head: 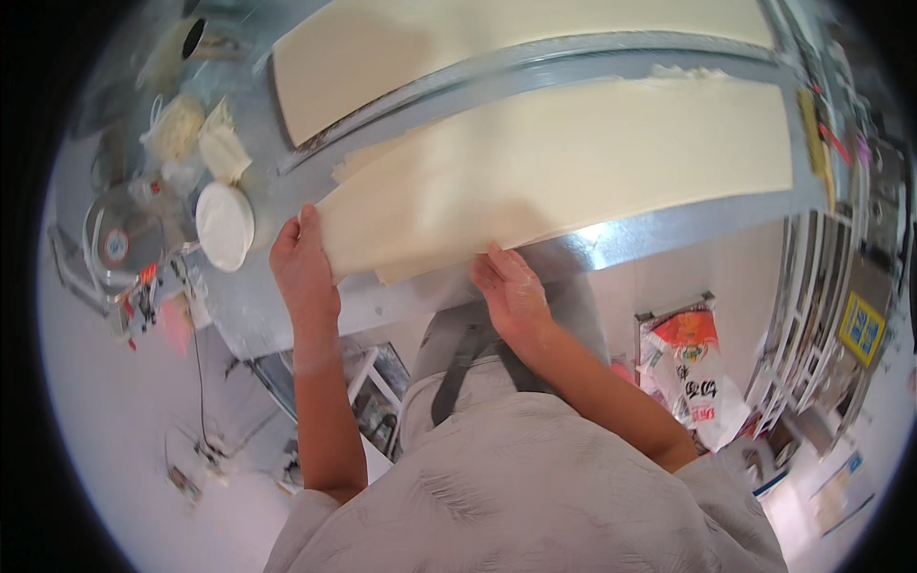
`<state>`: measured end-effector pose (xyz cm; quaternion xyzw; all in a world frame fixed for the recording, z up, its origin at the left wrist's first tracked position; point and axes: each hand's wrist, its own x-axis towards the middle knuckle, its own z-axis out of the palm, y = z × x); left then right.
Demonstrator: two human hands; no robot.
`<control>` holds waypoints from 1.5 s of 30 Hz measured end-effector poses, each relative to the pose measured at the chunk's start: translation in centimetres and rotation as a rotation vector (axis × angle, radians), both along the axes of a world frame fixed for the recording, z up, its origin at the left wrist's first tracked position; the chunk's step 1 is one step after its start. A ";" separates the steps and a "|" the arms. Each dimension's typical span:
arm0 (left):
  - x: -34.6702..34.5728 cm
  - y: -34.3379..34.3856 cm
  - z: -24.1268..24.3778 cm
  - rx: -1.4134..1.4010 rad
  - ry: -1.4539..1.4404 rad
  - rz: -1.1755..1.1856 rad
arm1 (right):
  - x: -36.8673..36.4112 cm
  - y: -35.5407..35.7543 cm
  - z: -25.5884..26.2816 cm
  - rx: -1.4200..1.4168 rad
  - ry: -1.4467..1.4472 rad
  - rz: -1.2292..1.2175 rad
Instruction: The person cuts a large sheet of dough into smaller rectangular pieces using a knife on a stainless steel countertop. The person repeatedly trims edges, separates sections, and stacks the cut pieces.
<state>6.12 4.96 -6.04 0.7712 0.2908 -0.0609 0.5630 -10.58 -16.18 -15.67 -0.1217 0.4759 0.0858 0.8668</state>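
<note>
A long, pale sheet of rolled dough (609, 136) lies across the metal worktable (630, 225), with more than one layer showing at its left end and a ragged far edge. My left hand (304, 265) pinches the left end of the sheet, thumb on top. At the near edge, my right hand (512, 290) has its fingertips on the dough, the thumb above and the other fingers curled at the rim. What lies beneath the layers is hidden.
Behind a metal rail (444, 82) lies another dough sheet (516, 32). A white bowl (225, 226) and bagged food (175, 129) stand at left, near a machine (122, 243). At right are a brush (813, 132), a rack (795, 315) and a printed flour sack (691, 379).
</note>
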 end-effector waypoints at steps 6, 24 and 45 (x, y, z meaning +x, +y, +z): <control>1.5 0.9 -2.0 -0.093 0.054 -0.081 | 1.4 1.5 -1.7 -0.069 -0.133 -0.302; 0.3 5.5 -8.1 -0.374 0.367 -0.530 | 1.9 4.3 -0.1 -0.264 -0.161 0.001; -0.9 5.2 -10.7 0.157 0.058 -0.459 | 0.8 4.5 0.7 -0.498 0.252 -0.088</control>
